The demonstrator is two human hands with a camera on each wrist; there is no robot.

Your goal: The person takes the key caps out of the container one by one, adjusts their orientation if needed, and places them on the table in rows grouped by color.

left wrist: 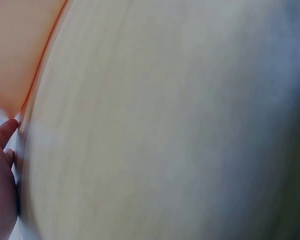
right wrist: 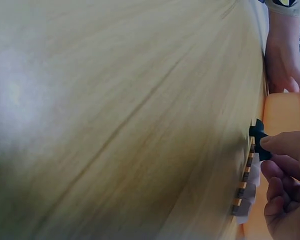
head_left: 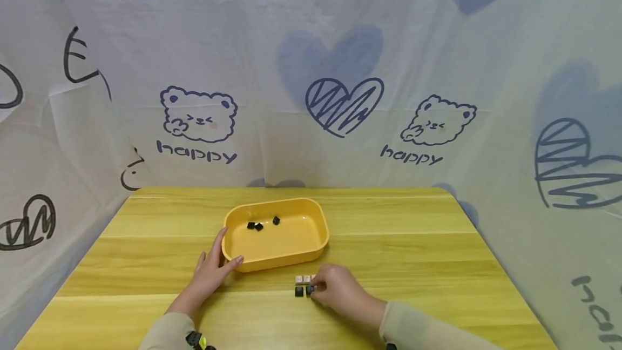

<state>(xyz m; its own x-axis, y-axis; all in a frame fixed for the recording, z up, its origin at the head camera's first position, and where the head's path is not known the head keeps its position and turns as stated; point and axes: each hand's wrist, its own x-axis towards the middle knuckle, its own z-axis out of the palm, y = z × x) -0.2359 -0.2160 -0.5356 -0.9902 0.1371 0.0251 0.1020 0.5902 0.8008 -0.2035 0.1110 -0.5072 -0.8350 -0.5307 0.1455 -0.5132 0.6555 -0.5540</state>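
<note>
My right hand (head_left: 337,288) pinches a small black keycap (right wrist: 260,142) between thumb and index finger, at the table surface. Just left of it sits another black keycap (head_left: 298,291). Behind these, a short row of white keycaps (head_left: 298,280) is partly covered by the fingers. My left hand (head_left: 209,277) touches the near left corner of a yellow tray (head_left: 277,261), its fingers spread along the left end and its thumb at the front rim. Inside the tray lie 3 black keycaps (head_left: 276,220), toward the back left.
The wood-grain table (head_left: 413,253) extends around the tray on both sides. A pale curtain (head_left: 272,139) printed with hearts and bears hangs behind the table and along its sides. Dark devices (head_left: 196,339) are strapped at the sleeves.
</note>
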